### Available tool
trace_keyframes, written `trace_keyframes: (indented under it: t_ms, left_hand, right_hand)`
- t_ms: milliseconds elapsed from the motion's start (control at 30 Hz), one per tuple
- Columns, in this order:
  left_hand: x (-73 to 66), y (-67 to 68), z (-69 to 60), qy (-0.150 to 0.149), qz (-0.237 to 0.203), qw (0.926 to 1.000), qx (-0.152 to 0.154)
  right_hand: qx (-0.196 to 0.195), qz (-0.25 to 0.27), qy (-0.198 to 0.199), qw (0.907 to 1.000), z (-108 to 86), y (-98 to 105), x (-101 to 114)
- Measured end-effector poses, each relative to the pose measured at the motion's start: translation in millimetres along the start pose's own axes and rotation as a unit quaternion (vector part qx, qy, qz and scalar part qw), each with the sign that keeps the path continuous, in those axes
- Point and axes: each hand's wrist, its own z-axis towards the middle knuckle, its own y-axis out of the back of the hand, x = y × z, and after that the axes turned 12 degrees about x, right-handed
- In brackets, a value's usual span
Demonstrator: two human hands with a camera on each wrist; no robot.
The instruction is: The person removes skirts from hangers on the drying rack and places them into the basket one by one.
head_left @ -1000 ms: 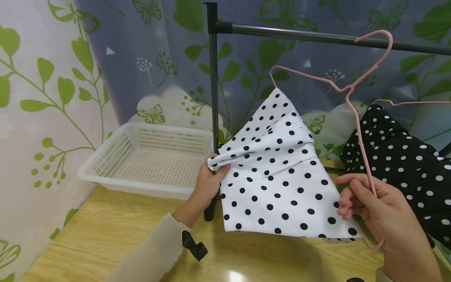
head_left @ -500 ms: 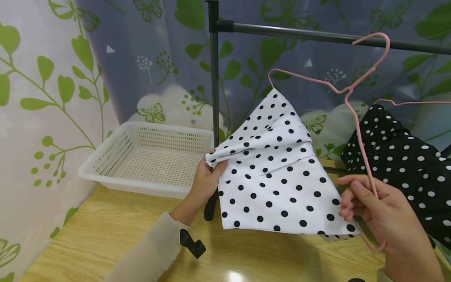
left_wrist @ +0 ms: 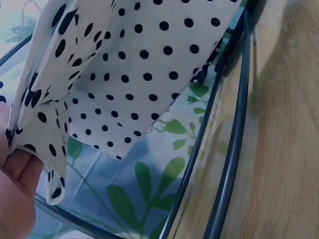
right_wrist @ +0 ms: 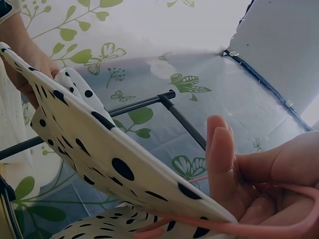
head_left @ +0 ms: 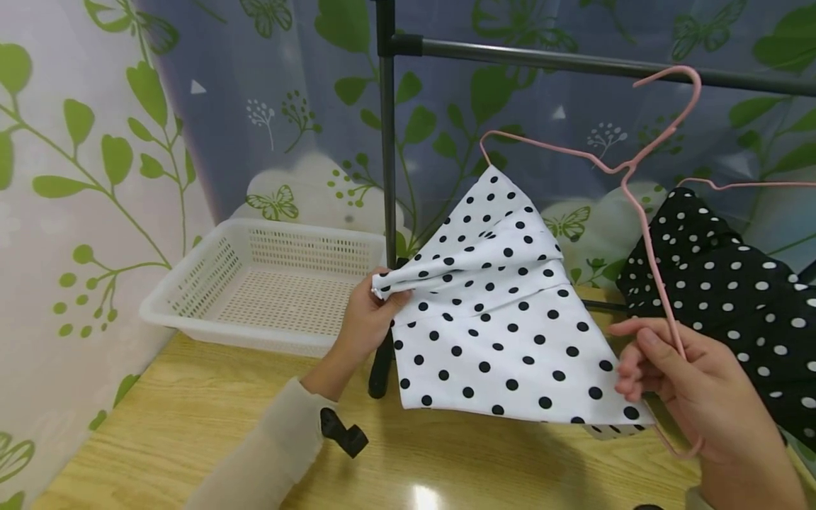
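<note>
A white garment with black polka dots hangs slantwise on a pink hanger; its exact kind cannot be told. My left hand pinches a gathered edge of the cloth between thumb and fingers, as the left wrist view also shows with the hand at its lower left. With my right hand I hold the hanger's right arm, the thumb against the wire and the index finger stretched toward the cloth. In the right wrist view the pink wire passes below the palm. The hanger's hook stands in front of the rack bar.
Behind the garment stands a dark metal rack. A black garment with white dots hangs on another pink hanger at the right. Left of the rack, a white perforated basket sits on the wooden table, against the patterned curtain.
The hanger's hook and the garment's top corner have sunk a little and shifted slightly left. My left hand has moved slightly left, still pinching the cloth. The right hand's grip looks the same.
</note>
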Motion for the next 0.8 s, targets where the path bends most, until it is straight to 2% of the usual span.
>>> trace_keyframes:
  t_ms: [100,167,333,500,800]
  left_hand:
    - [-0.2,4.2,0.9,-0.003,-0.011,0.9998,0.014]
    - [0.5,7.2,1.1,0.006,-0.009,0.9997,0.021]
    - [2.2,12.4,1.2,0.030,0.019,0.9988,0.035]
    - [2.7,12.8,1.8,0.019,0.027,0.9979,0.056]
    - [4.7,12.2,-2.6,0.001,0.078,0.9956,0.051]
  right_hand:
    - [0.004,0.001,-0.002,1.0000,-1.3,1.4,-0.6]
    - [0.009,0.003,-0.003,1.0000,-2.3,2.4,-1.3]
    - [0.020,0.005,0.003,0.9998,-4.2,4.4,-2.4]
    - [0.011,0.002,0.019,0.9998,-4.5,3.6,-1.8]
    - [-0.001,0.019,0.025,0.9995,-4.1,3.7,-1.4]
